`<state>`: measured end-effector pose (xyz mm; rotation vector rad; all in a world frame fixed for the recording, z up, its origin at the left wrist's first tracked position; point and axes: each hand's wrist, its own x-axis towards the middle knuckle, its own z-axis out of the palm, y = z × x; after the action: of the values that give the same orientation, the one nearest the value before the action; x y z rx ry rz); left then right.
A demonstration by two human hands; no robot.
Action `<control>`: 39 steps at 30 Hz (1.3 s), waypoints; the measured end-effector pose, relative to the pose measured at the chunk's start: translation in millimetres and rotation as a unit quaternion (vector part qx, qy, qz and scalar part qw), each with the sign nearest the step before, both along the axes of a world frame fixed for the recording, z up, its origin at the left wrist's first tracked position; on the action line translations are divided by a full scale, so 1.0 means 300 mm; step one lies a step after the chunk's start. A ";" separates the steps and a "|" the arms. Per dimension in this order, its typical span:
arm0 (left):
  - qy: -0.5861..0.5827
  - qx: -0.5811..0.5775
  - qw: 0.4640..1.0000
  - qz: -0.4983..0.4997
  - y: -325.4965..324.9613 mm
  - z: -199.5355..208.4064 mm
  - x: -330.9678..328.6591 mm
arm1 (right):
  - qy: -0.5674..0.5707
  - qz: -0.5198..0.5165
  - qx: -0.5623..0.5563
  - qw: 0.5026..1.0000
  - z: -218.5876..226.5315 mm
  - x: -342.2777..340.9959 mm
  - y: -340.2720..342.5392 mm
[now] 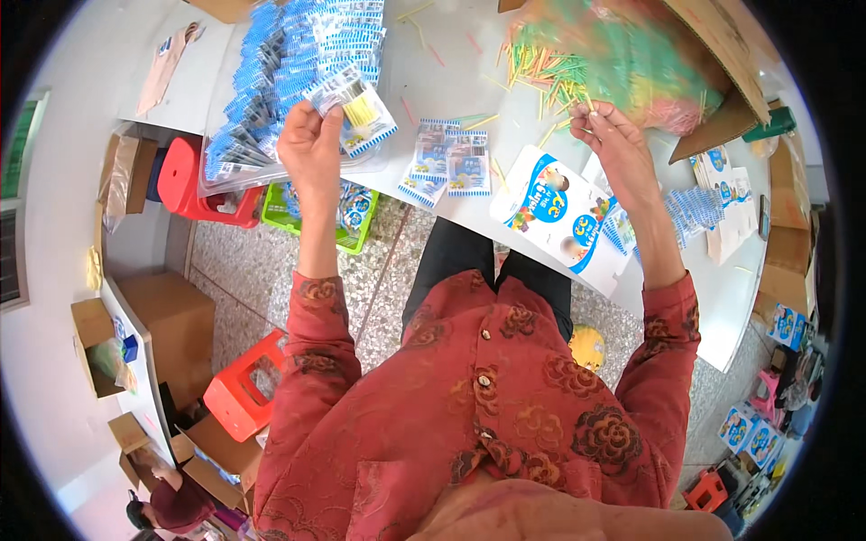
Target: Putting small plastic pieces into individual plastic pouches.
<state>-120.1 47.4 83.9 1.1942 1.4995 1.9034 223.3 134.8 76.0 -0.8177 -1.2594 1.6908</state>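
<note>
My left hand (311, 144) pinches a small clear packet (363, 110) with blue-striped edges and something yellow inside. Behind it, a clear tray (271, 180) is filled with rows of similar packets (302, 68). At the right, my right hand (619, 149) has thumb and fingers pressed together on what looks like a thin yellow stick (590, 103). This hand is just in front of a heap of short coloured sticks (546, 77), next to a green and pink plastic bag (645, 68). Between my hands, several packets (467, 164) lie overlapping on the table.
Flat printed cartons (564, 207) lie near the table's front edge, with more packets (693, 216) to the right. A cardboard box (722, 54) stands behind. Below are a green basket (347, 239) and red stools (244, 388). Another person (180, 496) is at the far lower left.
</note>
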 end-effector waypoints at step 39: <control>0.391 -0.169 0.903 0.059 0.028 -0.325 0.313 | -0.129 0.091 -0.002 0.987 -0.140 -0.077 -0.079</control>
<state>-26.3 55.7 -13.6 1.8306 2.2242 1.1612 200.1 111.0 34.0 -0.9736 -1.5470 1.7735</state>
